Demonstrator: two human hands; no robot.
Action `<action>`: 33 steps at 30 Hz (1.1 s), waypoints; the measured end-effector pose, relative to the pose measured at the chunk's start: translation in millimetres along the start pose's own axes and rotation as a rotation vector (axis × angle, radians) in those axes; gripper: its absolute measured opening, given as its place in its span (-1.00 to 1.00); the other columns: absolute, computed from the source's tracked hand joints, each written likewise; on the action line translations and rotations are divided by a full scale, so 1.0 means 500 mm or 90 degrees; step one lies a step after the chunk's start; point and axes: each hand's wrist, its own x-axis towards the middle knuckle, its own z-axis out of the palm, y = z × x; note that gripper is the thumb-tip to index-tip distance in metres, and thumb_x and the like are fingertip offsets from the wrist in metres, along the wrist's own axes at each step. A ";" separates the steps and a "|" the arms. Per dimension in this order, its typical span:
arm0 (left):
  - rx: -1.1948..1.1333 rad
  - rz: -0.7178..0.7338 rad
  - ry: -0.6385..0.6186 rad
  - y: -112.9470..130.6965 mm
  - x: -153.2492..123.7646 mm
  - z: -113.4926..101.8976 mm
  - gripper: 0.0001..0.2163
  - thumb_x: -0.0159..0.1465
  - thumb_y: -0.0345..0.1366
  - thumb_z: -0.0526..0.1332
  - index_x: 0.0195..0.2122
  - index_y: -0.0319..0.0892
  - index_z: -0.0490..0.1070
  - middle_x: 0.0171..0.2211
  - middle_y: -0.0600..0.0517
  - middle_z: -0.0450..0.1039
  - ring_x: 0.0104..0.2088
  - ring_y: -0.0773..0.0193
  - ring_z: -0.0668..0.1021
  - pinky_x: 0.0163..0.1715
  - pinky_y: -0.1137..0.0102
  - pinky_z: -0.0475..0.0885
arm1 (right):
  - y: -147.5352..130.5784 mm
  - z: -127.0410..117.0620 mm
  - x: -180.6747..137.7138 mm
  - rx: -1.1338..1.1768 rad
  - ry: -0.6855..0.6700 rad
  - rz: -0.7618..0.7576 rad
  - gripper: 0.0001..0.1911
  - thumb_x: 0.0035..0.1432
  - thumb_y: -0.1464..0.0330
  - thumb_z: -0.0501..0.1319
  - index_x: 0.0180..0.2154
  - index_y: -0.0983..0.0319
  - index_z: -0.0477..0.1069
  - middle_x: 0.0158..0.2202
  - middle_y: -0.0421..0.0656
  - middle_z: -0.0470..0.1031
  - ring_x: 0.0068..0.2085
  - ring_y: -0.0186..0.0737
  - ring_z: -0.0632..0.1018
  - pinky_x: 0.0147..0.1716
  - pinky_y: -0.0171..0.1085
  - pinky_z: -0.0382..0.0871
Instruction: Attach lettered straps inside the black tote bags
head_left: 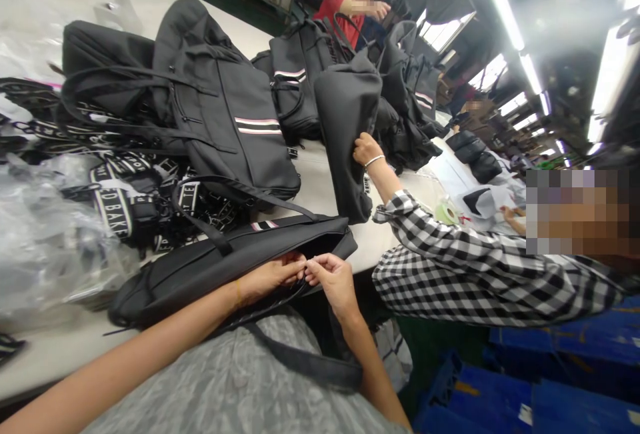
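A black bag [190,271] with a small striped band lies on its side at the table's front edge, its zip opening towards me. At the rim of that opening, my left hand [277,273] is closed, thumb and fingers pinched together. My right hand [334,281] pinches at the same spot, fingertips almost touching the left ones. What lies between the fingertips is too small to make out. One strap [310,361] of the bag hangs down over my lap, and another loops across its top.
Several black bags, one with a striped band [257,126], stand behind. Lettered straps [117,201] and clear plastic bags [50,241] lie left. To the right, a co-worker in a checked shirt [450,267] grips another black bag [347,107]. Blue crates [495,394] sit lower right.
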 end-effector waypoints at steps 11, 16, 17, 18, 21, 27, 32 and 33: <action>0.072 0.005 0.048 0.000 0.006 -0.006 -0.61 0.15 0.11 0.19 -0.44 -0.17 0.27 -0.55 0.14 0.16 -0.55 0.37 0.12 -0.53 0.40 -0.04 | -0.001 0.015 0.016 -0.095 0.023 -0.028 -0.77 0.02 0.22 0.31 -0.41 0.27 0.43 -0.55 -0.20 0.47 -0.55 -0.33 0.50 -0.60 -0.38 0.40; 0.074 -0.009 0.077 -0.003 0.002 -0.009 -0.60 0.17 0.11 0.14 -0.49 -0.16 0.25 -0.57 0.14 0.09 -0.52 0.34 0.13 -0.49 0.40 0.03 | 0.004 0.017 0.022 -0.139 0.027 -0.030 -0.81 0.06 0.26 0.25 -0.42 0.27 0.41 -0.62 -0.25 0.41 -0.58 -0.34 0.47 -0.64 -0.41 0.35; 0.061 -0.019 0.086 -0.004 0.002 -0.010 -0.60 0.16 0.11 0.14 -0.50 -0.16 0.25 -0.58 0.14 0.08 -0.52 0.33 0.14 -0.48 0.40 0.06 | 0.001 0.015 0.021 -0.156 0.020 -0.037 -0.81 0.07 0.26 0.24 -0.42 0.27 0.42 -0.62 -0.26 0.40 -0.58 -0.34 0.47 -0.64 -0.41 0.34; 0.046 -0.029 0.095 -0.004 0.002 -0.010 -0.60 0.14 0.10 0.15 -0.51 -0.16 0.25 -0.58 0.14 0.08 -0.51 0.33 0.15 -0.47 0.40 0.08 | -0.003 0.013 0.019 -0.180 0.011 -0.053 -0.82 0.08 0.26 0.23 -0.41 0.26 0.43 -0.60 -0.26 0.41 -0.56 -0.34 0.47 -0.62 -0.41 0.34; 0.022 -0.042 0.112 -0.004 0.001 -0.009 -0.62 0.10 0.09 0.18 -0.50 -0.16 0.28 -0.58 0.14 0.08 -0.50 0.32 0.17 -0.43 0.40 0.13 | -0.019 0.003 0.012 -0.299 0.007 -0.164 -0.84 0.12 0.29 0.22 -0.41 0.23 0.49 -0.48 -0.22 0.47 -0.47 -0.35 0.49 -0.46 -0.38 0.37; 0.050 0.000 0.067 -0.011 0.003 -0.013 -0.57 0.12 0.14 0.17 -0.47 -0.19 0.33 -0.57 0.12 0.14 -0.50 0.33 0.17 -0.45 0.40 0.08 | -0.026 -0.010 0.042 -0.471 -0.026 -0.295 -0.87 0.14 0.33 0.25 -0.40 0.20 0.55 -0.42 -0.21 0.48 -0.39 -0.35 0.46 -0.34 -0.37 0.30; 0.012 -0.010 0.183 -0.025 0.010 -0.022 -0.53 -0.05 0.18 0.27 -0.51 -0.20 0.36 -0.61 0.11 0.17 -0.54 0.35 0.18 -0.48 0.39 0.10 | -0.017 -0.009 0.063 -0.592 -0.067 -0.311 -0.89 0.15 0.35 0.26 -0.38 0.18 0.57 -0.39 -0.21 0.50 -0.33 -0.34 0.49 -0.28 -0.38 0.28; 0.014 -0.015 0.211 -0.029 0.009 -0.023 -0.52 -0.08 0.19 0.27 -0.53 -0.20 0.36 -0.62 0.11 0.18 -0.55 0.35 0.20 -0.48 0.38 0.12 | -0.013 -0.011 0.062 -0.606 -0.075 -0.299 -0.89 0.15 0.35 0.26 -0.38 0.18 0.57 -0.38 -0.20 0.51 -0.31 -0.33 0.50 -0.27 -0.38 0.29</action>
